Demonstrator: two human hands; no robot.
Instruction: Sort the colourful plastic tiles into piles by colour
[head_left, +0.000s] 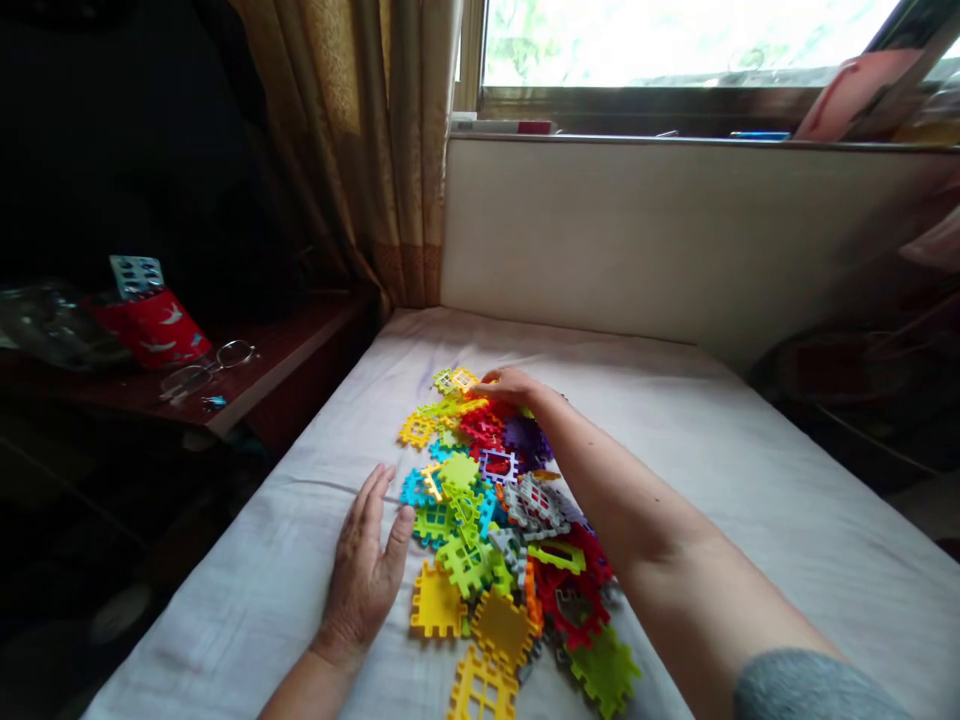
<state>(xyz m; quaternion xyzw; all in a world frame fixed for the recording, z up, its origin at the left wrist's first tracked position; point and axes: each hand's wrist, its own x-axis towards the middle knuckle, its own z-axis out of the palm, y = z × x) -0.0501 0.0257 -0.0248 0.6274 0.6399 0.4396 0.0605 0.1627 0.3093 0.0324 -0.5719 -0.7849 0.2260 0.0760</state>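
Plastic pieces (459, 470): long heap on sheet (712, 430).
Left hand (367, 570): released, beside heap.
Right hand (510, 385): at heap's far end; cannot tell grip.
Room: sheet wider rightward; far edge by wall (585, 230).

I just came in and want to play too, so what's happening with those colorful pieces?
Someone is at a pile of colorful pieces on a pale sheet. Their right hand is at the far end, by a yellow piece; whether it grips is unclear. Their left hand is open beside the pile, holding nothing.
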